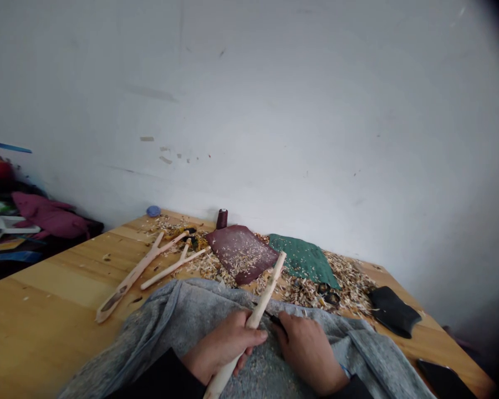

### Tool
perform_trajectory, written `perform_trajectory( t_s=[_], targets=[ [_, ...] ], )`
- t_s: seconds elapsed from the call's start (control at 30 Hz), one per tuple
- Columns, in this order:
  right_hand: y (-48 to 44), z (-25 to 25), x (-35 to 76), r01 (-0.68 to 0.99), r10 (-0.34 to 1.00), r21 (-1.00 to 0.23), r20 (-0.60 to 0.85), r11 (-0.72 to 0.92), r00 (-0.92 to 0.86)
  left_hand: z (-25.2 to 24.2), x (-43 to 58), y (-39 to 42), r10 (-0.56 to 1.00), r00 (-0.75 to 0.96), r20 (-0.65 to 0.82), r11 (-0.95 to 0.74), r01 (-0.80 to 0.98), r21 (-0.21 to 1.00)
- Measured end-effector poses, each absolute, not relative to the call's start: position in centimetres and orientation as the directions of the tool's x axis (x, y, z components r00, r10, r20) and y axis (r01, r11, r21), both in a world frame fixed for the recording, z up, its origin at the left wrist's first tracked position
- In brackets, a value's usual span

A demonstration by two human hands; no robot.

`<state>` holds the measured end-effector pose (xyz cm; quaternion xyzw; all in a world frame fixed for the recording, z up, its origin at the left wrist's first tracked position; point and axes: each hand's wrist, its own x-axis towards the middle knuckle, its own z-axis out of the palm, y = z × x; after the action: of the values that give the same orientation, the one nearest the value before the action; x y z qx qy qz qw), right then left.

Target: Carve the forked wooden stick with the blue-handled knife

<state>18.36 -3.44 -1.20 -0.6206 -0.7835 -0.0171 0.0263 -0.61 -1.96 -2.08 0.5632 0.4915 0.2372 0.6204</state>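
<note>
A pale, peeled wooden stick [269, 291] slants up and away from me, with my left hand [227, 339] wrapped round its lower half. Its far end is narrower, with a small step cut near the tip. In my right hand [310, 348] is a knife [278, 321] with a black handle, the fingers closed on it. The thin dark blade points left to the stick, partly behind it; whether it touches the wood I cannot tell. Under both hands a grey cloth [170, 316] drapes over my lap and the table's near edge.
Two forked wooden sticks [128, 277] [172, 269] lie left on the wooden table [45, 310]. Wood shavings [353, 282] cover a maroon sheet [245, 252] and a green sheet [305, 257]. A black pouch-like object [395, 311] and a phone [444, 379] lie right. A white wall stands behind.
</note>
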Motion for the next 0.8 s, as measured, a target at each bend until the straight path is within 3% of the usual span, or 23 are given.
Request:
perform_trajectory(
  t_s=[0.23,0.47,0.8],
  targets=[
    [-2.1,-0.6,20.3,1.0,0.996,0.015,0.088,0.016,-0.017,-0.9,-0.6,-2.3,0.84,0.43,-0.33,0.236,0.259,0.937],
    [-3.0,-0.5,19.2,0.984,0.984,-0.015,0.032,0.175,-0.174,-1.3,-0.6,-2.3,0.841,0.394,-0.37,0.279,0.269,0.922],
    [-2.7,-0.1,19.5,0.998,0.997,0.025,0.045,0.061,-0.062,-1.2,-0.6,-2.1,0.847,0.413,-0.335,0.197,0.342,0.919]
  ],
)
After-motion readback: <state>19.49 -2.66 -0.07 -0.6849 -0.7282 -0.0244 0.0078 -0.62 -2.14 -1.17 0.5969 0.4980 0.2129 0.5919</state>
